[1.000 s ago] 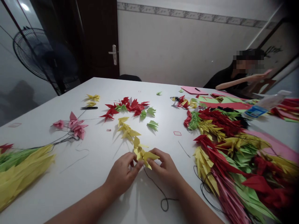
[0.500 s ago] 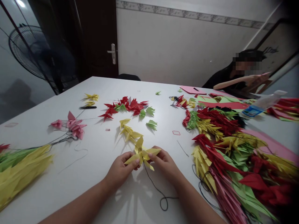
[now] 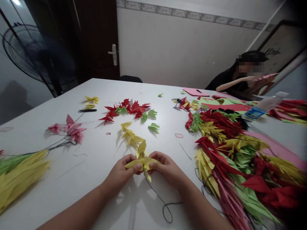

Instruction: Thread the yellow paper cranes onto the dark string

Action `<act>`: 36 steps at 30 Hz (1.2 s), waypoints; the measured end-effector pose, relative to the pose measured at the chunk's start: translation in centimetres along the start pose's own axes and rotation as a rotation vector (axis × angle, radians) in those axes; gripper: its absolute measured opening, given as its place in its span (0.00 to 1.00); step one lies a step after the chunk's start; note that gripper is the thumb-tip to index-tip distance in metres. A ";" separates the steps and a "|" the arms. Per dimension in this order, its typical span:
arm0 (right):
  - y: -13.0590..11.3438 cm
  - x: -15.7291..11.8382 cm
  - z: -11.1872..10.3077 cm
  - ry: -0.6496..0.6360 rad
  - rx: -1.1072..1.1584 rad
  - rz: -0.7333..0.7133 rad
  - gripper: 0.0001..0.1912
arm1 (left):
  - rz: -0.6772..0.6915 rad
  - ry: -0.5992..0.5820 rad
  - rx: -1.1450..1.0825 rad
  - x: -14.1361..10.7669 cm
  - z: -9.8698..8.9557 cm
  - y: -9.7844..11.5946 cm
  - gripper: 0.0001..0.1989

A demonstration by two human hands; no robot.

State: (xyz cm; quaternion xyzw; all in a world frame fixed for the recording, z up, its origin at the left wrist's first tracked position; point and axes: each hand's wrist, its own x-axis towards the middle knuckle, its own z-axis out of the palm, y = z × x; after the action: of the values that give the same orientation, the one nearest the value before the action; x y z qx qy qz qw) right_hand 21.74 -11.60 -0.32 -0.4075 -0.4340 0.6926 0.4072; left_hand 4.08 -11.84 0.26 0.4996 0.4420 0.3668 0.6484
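Note:
Between my two hands is a yellow folded-paper crane (image 3: 142, 150) with its wings spread. My left hand (image 3: 123, 171) pinches its left wing near the middle. The right wing is gripped between the thumb and fingers of my right hand (image 3: 165, 166). A black string (image 3: 155, 191) runs down from the crane and loops on the table. Just beyond lie more yellow paper cranes (image 3: 130, 137) in a row. Farther off are red paper cranes (image 3: 131, 107) and a few green ones (image 3: 153, 128). Some fingers are hidden behind the paper.
A big heap of strung coloured paper cranes (image 3: 230, 153) covers the right side of the white table (image 3: 96, 191). Pink cranes (image 3: 73, 129), a black-handled cutter (image 3: 87, 110) and a yellow-green bunch (image 3: 21, 179) lie left. A plastic bottle (image 3: 263, 107) stands tilted; a person (image 3: 240, 76) sits beyond.
My right hand has shifted slightly inward, and its fingers now sit closer to the crane's centre. The whole view has moved a little to the right.

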 end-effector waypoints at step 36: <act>-0.4 -0.1 -0.7 0.134 -0.048 0.155 0.08 | -0.163 0.088 0.014 0.4 -0.5 0.0 0.12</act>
State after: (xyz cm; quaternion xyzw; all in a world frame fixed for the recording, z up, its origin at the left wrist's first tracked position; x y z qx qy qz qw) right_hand 22.51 -11.43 -0.12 -0.4948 -0.3893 0.6829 0.3705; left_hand 3.70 -11.30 0.15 0.4498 0.5121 0.3312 0.6525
